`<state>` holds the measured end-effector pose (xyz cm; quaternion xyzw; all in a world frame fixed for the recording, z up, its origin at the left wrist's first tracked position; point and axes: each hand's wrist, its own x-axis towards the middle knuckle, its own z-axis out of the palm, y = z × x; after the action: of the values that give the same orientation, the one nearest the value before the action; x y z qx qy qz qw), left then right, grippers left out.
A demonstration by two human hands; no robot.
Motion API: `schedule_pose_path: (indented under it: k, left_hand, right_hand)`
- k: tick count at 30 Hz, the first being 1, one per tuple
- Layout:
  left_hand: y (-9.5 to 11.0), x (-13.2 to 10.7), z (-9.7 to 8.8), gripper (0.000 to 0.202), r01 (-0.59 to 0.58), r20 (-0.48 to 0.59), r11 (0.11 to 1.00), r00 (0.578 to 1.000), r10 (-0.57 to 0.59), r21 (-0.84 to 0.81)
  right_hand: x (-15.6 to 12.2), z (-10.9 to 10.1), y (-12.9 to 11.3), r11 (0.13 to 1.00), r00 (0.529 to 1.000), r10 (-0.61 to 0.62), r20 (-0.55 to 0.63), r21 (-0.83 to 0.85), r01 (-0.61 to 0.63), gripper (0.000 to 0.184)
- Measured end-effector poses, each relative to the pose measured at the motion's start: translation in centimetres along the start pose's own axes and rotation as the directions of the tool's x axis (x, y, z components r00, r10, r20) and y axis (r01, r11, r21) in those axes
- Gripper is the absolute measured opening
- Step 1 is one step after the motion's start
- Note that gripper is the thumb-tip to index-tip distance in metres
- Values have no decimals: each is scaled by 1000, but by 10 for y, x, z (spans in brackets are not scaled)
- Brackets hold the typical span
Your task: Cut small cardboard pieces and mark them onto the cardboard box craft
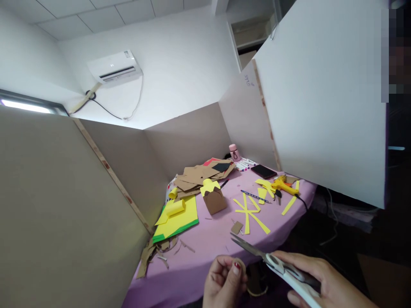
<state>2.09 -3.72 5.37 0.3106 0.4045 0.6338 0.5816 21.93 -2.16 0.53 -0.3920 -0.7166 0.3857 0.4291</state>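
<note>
1. From here I see the left hand (223,280) closed, thumb and fingers pinching a small brown cardboard piece (240,266).
2. The right hand (334,280) grips white-handled scissors (290,278); their blades point past the left hand's fingertips, the tips slightly parted.
3. Just beyond those tips lies a cardboard scrap (236,227), with yellow strips (247,211) farther ahead of both hands.
4. Ahead of the left hand stands a small brown box (215,202), yellow paper rising behind it.
5. Off to the left hand's left are yellow sheets (188,211) and brown offcuts (146,259).
6. Well ahead of the right hand sits a yellow glue gun (284,185).
</note>
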Motion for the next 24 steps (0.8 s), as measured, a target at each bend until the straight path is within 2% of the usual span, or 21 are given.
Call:
schedule_pose_path:
  k: [5, 9, 11, 15, 18, 24]
  left_hand:
    - [-2, -1, 1, 39, 7, 30, 998, 1000, -5, -70]
    - [-2, -1, 2, 48, 50, -116, 998, 992, -53, -25]
    - [-2, -1, 1, 47, 62, -139, 998, 988, -63, -14]
    - [-2, 0, -2, 42, 79, -103, 997, 992, -79, -6]
    - [-1, 0, -2, 41, 106, -83, 994, 991, -105, 7]
    - [-4, -1, -3, 39, 84, -9, 996, 996, -84, -4]
  right_hand:
    - [-2, 1, 3, 999, 1000, -12, 11, -40, 12, 53]
    - [-5, 2, 7, 996, 1000, -8, 26, -93, 11, 54]
    - [-4, 2, 8, 993, 998, 8, 62, -116, -1, 56]
    - [-3, 1, 7, 985, 992, 29, 119, -172, -9, 55]
    - [-2, 1, 6, 986, 995, -5, 96, -168, 21, 55]
    - [-1, 0, -2, 976, 996, -35, 85, -212, 52, 55]
